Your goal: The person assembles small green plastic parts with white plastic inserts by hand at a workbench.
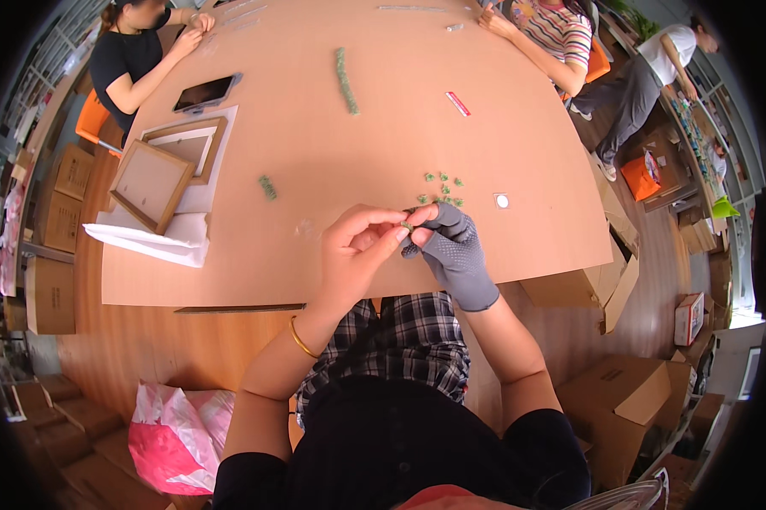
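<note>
My left hand point(362, 242), bare with a gold bangle at the wrist, pinches a small green piece point(408, 227) between thumb and fingertips. My right hand point(453, 248), in a grey fingerless glove, meets it there and grips the same piece from the other side. The fingers hide most of it, so its kind cannot be made out. Just beyond my right hand lies a loose group of small green pieces point(445, 189). A short cluster of green pieces point(267, 188) is to the left, and a longer green row point(346, 81) lies farther off.
Two wooden frames point(155, 183) rest on white foam sheeting at the left, near a dark phone point(204, 93). A small white square point(502, 201) and a red-and-white strip point(458, 104) lie to the right. Other people sit at the table's far side. Cardboard boxes point(617, 399) stand on the floor.
</note>
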Available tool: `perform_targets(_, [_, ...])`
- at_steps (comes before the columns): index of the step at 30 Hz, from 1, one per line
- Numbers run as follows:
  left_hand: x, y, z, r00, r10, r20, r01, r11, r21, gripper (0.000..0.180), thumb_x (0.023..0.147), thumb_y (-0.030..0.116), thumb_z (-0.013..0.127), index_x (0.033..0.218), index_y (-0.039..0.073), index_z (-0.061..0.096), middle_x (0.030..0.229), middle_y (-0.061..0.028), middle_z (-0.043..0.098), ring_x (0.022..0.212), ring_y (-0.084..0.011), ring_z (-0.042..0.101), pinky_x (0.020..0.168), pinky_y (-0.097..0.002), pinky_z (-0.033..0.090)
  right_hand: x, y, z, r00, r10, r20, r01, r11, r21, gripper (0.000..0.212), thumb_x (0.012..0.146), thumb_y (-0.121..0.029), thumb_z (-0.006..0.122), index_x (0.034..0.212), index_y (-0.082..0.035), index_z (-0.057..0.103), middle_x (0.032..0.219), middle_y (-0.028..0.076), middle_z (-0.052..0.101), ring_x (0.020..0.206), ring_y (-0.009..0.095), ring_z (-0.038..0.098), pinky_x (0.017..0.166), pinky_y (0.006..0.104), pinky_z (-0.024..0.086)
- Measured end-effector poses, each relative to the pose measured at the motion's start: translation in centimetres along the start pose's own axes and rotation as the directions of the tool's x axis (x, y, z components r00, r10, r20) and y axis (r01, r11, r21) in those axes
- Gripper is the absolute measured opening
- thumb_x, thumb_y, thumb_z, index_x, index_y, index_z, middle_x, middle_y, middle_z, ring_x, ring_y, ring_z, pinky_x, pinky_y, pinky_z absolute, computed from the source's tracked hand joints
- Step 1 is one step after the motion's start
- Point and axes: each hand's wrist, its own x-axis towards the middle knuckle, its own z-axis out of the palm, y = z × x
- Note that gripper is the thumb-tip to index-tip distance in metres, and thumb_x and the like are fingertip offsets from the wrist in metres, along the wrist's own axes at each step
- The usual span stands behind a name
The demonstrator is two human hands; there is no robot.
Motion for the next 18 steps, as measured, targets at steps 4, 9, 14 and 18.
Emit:
perform_targets(4, [-0.3,1.2,-0.5,0.992,0.119,0.041,-0.123,0.982,0.143,0.018,0.086,-0.006,0.072,0.102,0.001,0.074,0.094,-0.0056,0.066,0.084,-0.0120,0.065,0.071,-0.0242,0.052,-0.4,-0.9,0.4,0.986,0.142,0.085,-0.158,0.959,0.235,0.011,0.094,-0.004,0.066,0.104,-0.001,0.066,0.096,0.008,0.068,0.084,0.016,0.063,0.076,0.0298,0.052])
perform_targets(9, [-0.5,3.2,-0.7,0.981,0.181,0.068,-0.193,0.927,0.321,0.019,0.084,-0.005,0.075,0.100,0.003,0.075,0.090,-0.0054,0.067,0.077,-0.0117,0.063,0.063,-0.0250,0.050,-0.7,-1.9,1.5,0.979,0.161,0.127,-0.183,0.966,0.184,0.010,0.093,-0.004,0.066,0.102,-0.001,0.064,0.094,0.008,0.068,0.083,0.016,0.064,0.075,0.0307,0.052])
perform_targets(14, [-1.0,4.9,-0.6,0.955,0.284,0.088,-0.292,0.841,0.455,0.019,0.080,-0.004,0.077,0.096,0.005,0.076,0.088,-0.0052,0.067,0.071,-0.0136,0.062,0.059,-0.0265,0.049,-1.4,-2.2,2.4,0.990,0.098,0.103,-0.111,0.985,0.129,0.011,0.092,0.000,0.066,0.103,0.000,0.064,0.095,0.008,0.068,0.084,0.016,0.064,0.076,0.0308,0.053])
perform_targets(18, [-1.2,6.1,-0.4,0.857,0.467,0.218,-0.476,0.555,0.682,0.022,0.074,-0.005,0.079,0.092,0.006,0.072,0.084,-0.0045,0.066,0.068,-0.0188,0.062,0.058,-0.0296,0.049,-2.0,-2.7,2.7,0.991,0.094,0.090,-0.099,0.994,0.049,0.014,0.091,0.001,0.067,0.105,0.000,0.065,0.097,0.008,0.068,0.087,0.016,0.065,0.079,0.0308,0.054])
